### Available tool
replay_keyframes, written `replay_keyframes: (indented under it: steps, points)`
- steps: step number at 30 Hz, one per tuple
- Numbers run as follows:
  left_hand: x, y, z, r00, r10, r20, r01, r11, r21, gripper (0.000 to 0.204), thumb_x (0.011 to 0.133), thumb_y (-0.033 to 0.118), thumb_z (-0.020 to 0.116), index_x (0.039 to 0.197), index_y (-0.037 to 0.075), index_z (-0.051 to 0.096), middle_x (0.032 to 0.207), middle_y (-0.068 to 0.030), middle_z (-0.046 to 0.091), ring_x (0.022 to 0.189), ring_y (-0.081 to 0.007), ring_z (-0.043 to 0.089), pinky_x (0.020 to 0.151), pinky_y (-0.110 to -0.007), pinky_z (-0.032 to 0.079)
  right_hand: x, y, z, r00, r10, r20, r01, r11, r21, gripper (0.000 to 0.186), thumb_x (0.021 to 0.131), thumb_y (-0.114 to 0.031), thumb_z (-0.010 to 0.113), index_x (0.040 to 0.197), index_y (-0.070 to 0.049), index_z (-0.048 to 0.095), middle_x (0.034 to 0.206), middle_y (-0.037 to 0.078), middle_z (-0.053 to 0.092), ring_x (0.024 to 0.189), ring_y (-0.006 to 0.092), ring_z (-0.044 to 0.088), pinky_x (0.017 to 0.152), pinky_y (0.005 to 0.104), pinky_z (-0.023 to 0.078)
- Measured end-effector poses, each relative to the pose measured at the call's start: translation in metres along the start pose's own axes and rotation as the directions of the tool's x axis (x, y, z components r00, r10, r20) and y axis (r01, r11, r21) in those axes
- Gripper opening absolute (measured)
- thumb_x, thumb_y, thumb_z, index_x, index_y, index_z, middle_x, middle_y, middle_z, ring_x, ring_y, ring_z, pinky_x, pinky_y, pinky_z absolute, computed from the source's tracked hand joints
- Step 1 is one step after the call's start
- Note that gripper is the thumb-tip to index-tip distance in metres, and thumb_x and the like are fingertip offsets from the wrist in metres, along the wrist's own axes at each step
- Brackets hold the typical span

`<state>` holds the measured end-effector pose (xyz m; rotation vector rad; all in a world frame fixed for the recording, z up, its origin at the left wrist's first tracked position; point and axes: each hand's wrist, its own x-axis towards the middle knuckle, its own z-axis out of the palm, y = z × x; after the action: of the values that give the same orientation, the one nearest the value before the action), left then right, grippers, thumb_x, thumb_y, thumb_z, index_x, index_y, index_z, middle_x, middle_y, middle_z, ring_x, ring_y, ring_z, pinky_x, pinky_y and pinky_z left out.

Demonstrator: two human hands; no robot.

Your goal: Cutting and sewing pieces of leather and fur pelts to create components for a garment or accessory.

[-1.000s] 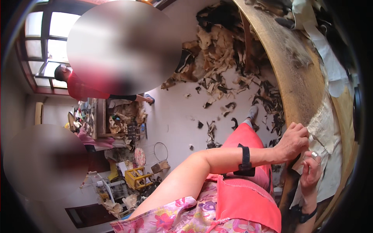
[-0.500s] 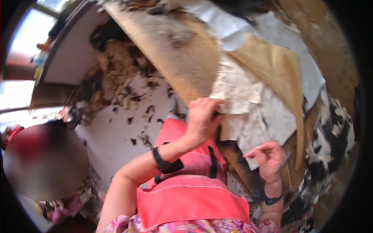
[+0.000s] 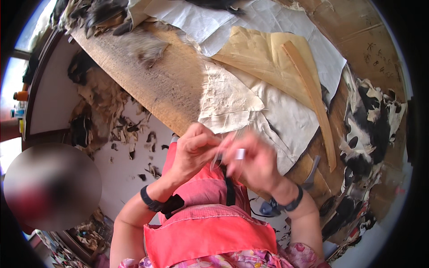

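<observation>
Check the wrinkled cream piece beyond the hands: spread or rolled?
Spread: the cream piece lies open on the table, its broad face showing. Cannot tell whether its near edge folds under.

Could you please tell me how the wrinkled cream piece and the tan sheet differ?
The cream piece is pale and wrinkled; the tan sheet is yellowish-brown and looks larger.
The cream piece lies near the left hand; the tan sheet lies farther off, partly under a wooden strip.
Both look thin.
</observation>
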<state>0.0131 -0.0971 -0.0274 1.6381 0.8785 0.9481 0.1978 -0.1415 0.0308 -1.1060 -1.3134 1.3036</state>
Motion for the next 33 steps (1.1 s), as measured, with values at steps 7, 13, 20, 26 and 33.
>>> replay_keyframes:
  steps: [7,13,20,26,33]
  points:
    - [0.036,0.023,0.009,0.933,-0.335,-0.128,0.354,0.918,0.179,0.014,0.086,0.015,0.076,0.083,0.001,0.074,0.074,-0.0111,0.063,0.064,-0.0228,0.063,0.062,-0.031,0.050,-0.010,0.035,0.003,0.986,-0.075,-0.151,-0.014,0.855,-0.519,0.015,0.084,0.003,0.069,0.093,-0.006,0.063,0.079,0.009,0.063,0.065,0.0245,0.066,0.056,0.0342,0.052]
    - [0.049,0.023,0.017,0.882,-0.469,-0.045,0.438,0.781,0.446,0.018,0.080,0.021,0.072,0.082,0.004,0.072,0.076,-0.0145,0.069,0.070,-0.0333,0.067,0.068,-0.041,0.054,-0.013,0.043,-0.002,0.960,-0.201,-0.194,0.009,0.714,-0.700,0.016,0.083,0.001,0.070,0.093,-0.007,0.061,0.082,0.009,0.064,0.071,0.0297,0.067,0.058,0.0388,0.053]
    - [0.027,0.009,0.009,0.968,-0.251,-0.028,0.250,0.936,0.247,0.007,0.087,0.003,0.070,0.092,-0.001,0.068,0.077,-0.0057,0.062,0.067,-0.0143,0.060,0.062,-0.029,0.048,-0.021,-0.038,-0.016,0.936,-0.186,0.298,0.214,0.975,-0.062,0.015,0.084,0.000,0.072,0.096,-0.007,0.069,0.081,0.007,0.068,0.069,0.0238,0.069,0.058,0.0338,0.055]
    - [0.007,0.016,-0.002,0.998,-0.046,0.032,0.039,0.980,0.198,0.016,0.086,0.016,0.078,0.090,0.002,0.072,0.081,-0.0064,0.061,0.071,-0.0176,0.060,0.064,-0.029,0.047,-0.002,0.011,-0.007,0.978,-0.175,-0.116,0.118,0.915,-0.387,0.014,0.084,0.002,0.070,0.093,-0.009,0.072,0.077,0.009,0.068,0.067,0.0211,0.069,0.056,0.0318,0.052]
    - [0.020,0.018,0.007,0.929,-0.352,-0.112,0.370,0.898,0.237,0.015,0.086,0.015,0.076,0.091,0.001,0.075,0.082,-0.0078,0.063,0.068,-0.0152,0.062,0.063,-0.029,0.049,-0.020,0.021,-0.001,0.984,-0.173,-0.041,0.111,0.780,-0.615,0.010,0.082,0.003,0.070,0.085,-0.005,0.064,0.080,0.008,0.067,0.071,0.0250,0.070,0.059,0.0336,0.054]
